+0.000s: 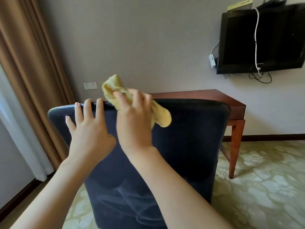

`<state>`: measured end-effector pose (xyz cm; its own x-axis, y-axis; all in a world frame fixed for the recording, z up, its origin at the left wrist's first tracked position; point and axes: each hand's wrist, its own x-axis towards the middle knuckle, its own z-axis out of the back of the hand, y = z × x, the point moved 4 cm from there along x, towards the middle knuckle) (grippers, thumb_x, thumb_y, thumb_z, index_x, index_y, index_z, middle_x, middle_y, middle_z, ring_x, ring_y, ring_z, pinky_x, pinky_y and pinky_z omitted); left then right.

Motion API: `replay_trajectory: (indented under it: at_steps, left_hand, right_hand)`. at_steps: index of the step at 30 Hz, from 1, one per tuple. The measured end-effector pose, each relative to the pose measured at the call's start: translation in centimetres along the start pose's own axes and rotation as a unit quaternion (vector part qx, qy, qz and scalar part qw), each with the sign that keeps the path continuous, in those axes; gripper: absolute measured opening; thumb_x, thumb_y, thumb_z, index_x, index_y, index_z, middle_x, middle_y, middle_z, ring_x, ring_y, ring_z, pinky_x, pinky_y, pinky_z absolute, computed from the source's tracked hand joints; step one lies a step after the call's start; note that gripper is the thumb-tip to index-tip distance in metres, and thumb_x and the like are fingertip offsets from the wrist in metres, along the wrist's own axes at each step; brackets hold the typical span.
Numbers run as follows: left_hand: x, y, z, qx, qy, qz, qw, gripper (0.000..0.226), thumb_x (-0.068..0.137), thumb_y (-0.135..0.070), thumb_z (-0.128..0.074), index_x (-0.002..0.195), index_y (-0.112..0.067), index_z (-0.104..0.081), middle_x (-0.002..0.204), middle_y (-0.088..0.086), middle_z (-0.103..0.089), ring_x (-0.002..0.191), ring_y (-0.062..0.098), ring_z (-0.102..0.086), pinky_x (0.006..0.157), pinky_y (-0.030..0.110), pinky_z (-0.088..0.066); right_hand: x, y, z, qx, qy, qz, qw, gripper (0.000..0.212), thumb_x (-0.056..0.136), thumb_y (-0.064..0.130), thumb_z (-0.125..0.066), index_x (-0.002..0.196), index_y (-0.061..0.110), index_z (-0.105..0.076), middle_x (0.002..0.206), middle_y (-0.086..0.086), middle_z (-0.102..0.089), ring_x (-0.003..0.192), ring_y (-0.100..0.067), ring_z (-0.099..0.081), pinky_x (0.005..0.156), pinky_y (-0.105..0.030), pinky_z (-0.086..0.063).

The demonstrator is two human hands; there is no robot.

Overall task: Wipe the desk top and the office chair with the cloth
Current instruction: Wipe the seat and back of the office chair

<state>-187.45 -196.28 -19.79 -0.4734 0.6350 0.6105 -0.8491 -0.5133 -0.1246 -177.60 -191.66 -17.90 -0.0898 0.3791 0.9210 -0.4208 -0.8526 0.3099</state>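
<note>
**Yellow cloth at the top edge of the navy chair**

Nearest us, our two bare forearms reach forward to the back of the chair (189,138). It is a single piece in dark navy velvety fabric, with a rounded top edge and pale brush streaks low down.

Our left hand (89,129) lies flat on the upper left of the chair back. Its fingers (87,108) are straight and spread wide, with the tips at the top edge, and it holds nothing. Just to its right, our right hand (133,123) has its fingers (120,100) curled round the cloth (113,86), bunching it at the chair's top edge.

The cloth is one soft yellow rag, crumpled. One end sticks up above the fingers. The other hangs out to the right of the hand, against the navy fabric.

Under the chair lies a pale green carpet (264,187) with a flower pattern.

Behind the chair stands one reddish-brown wooden table (198,95) with tapered legs, its top partly hidden by the chair back.

On the grey wall beyond we count:
- one white socket plate (90,85), its markings too small to read;
- one black wall-mounted television (264,38) with a dark screen, any badge on it unreadable;
- one white cable (256,38) hanging down across the television's front;
- one small white adapter (212,60) just beside the television's left edge.

At far left hangs a brown curtain (28,63), with a white sheer curtain (16,121) beside it.
</note>
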Motion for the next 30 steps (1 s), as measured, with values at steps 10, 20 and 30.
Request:
replay_trajectory:
  at_steps: [10,20,30]
  left_hand:
    - [0.1,-0.5,-0.6,0.05,0.012,0.024,0.998,0.1,0.068,-0.02,-0.065,0.147,-0.017,-0.004,0.155,0.012,-0.003,0.145,0.033,0.005,0.11,0.062,-0.009]
    - [-0.2,-1.4,-0.9,0.042,-0.009,0.017,0.999,0.104,0.064,-0.013,-0.07,0.148,-0.009,-0.01,0.154,0.018,-0.007,0.143,0.039,0.003,0.111,0.057,-0.009]
    - [-0.8,-3.3,-0.7,0.043,-0.022,-0.023,0.999,0.101,0.062,-0.013,-0.069,0.146,-0.008,-0.013,0.15,0.022,-0.012,0.139,0.05,0.003,0.112,0.055,-0.009]
  right_hand:
    - [0.2,-5.8,2.8,-0.017,-0.031,0.127,0.991,0.034,0.088,0.006,-0.048,0.111,0.017,-0.071,0.111,-0.01,-0.065,0.094,-0.03,-0.05,0.081,-0.041,-0.048]
    - [-1.3,-17.4,8.8,-0.041,-0.136,-0.047,0.989,0.038,0.089,0.006,-0.051,0.122,0.018,-0.062,0.12,-0.013,-0.055,0.1,-0.03,-0.041,0.083,-0.03,-0.037]
    - [-4.5,-25.3,9.1,0.168,-0.044,-0.514,0.84,0.04,0.103,0.026,-0.035,0.142,0.021,-0.04,0.134,-0.007,-0.052,0.122,-0.026,-0.05,0.104,-0.041,-0.041]
